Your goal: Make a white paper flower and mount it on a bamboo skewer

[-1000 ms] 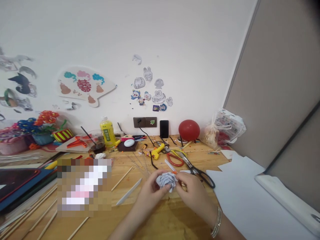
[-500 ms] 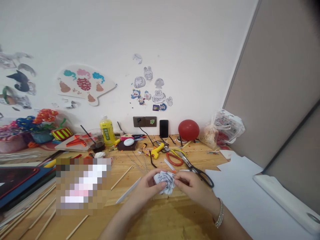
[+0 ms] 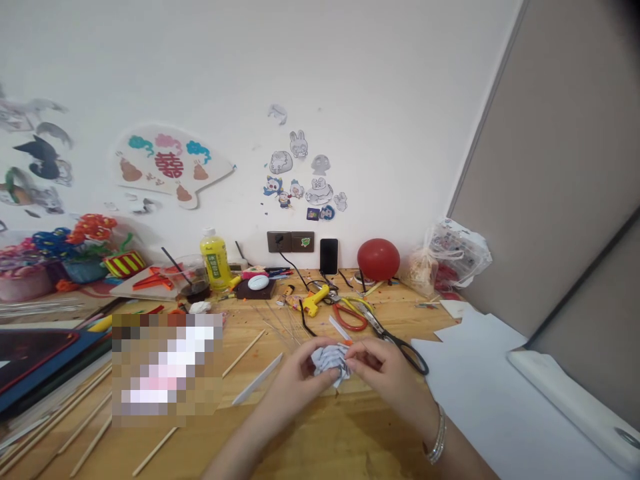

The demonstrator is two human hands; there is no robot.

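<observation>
Between my two hands, just above the wooden table (image 3: 320,440), is a white paper flower (image 3: 331,360) with many folded petals. My left hand (image 3: 306,373) is closed around its left side, the thumb lying across the lower petals. My right hand (image 3: 376,365) pinches at the flower's right edge with thumb and fingertips; exactly what the tips grip is too small to tell apart from the petals. A bracelet (image 3: 438,437) circles my right wrist. Black-handled scissors (image 3: 400,343) lie just behind my right hand, partly covered by it.
Behind the hands lie a yellow glue gun (image 3: 316,301) and red-handled scissors (image 3: 350,315). A red balloon (image 3: 379,259), a phone (image 3: 329,257) and a yellow drink bottle (image 3: 216,260) stand by the wall. White paper sheets (image 3: 480,400) cover the right side; wooden sticks (image 3: 155,452) lie left.
The paper flower has tilted and turned in my hands, so its petals now show more from the side. My left thumb has shifted slightly right and down along it.
</observation>
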